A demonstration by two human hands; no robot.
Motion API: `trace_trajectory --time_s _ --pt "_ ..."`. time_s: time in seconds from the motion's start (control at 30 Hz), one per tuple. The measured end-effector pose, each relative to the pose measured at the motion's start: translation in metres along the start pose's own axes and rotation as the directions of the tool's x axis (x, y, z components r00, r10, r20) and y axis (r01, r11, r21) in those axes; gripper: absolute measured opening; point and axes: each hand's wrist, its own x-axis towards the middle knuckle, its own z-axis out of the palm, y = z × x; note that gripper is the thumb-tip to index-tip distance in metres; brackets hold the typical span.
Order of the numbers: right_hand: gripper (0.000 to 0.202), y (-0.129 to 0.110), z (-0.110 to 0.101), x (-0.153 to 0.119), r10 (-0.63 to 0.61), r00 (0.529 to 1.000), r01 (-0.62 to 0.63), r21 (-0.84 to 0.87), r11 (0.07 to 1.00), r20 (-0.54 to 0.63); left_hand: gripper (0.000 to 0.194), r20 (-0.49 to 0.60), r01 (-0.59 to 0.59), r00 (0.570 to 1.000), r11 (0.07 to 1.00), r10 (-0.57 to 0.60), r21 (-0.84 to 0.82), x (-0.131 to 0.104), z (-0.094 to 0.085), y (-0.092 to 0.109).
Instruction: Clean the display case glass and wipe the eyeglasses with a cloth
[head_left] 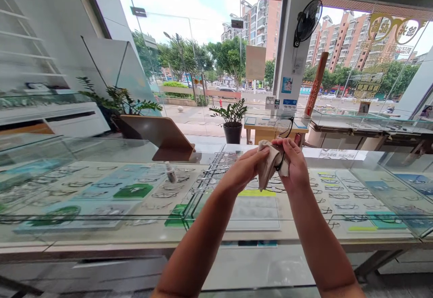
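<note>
Both my hands are raised together above the glass display counter. A crumpled off-white cloth (267,171) is bunched between them. My left hand (245,167) is closed on the cloth, its thumb pressed over the top. In my right hand (295,162) is a pair of dark-framed eyeglasses (287,129), one temple arm sticking up above the fingers. Part of the cloth lies against my right palm. The cloth and fingers hide most of the frame and lenses.
Rows of eyeglasses lie inside the glass counter (135,239). On its top stand a small white spray bottle (171,172) and a brown-framed mirror (152,131), tilted. Farther off are a potted plant (232,129), a wooden table (275,129) and a wall fan (307,20).
</note>
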Motion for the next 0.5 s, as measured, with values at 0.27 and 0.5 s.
trace_trajectory --time_s 0.27,0.5 --pt "0.028 0.0049 -0.0025 0.0044 0.001 1.0 -0.001 0.014 1.0 -0.009 0.058 -0.127 -0.28 0.945 0.944 0.303 0.172 0.0014 0.0037 -0.0029" --pt "0.031 -0.0015 -0.0012 -0.0027 -0.065 0.997 0.067 -0.047 0.997 0.031 0.06 0.075 -0.069 0.995 0.997 0.067 0.02 -0.0016 -0.0029 0.0021"
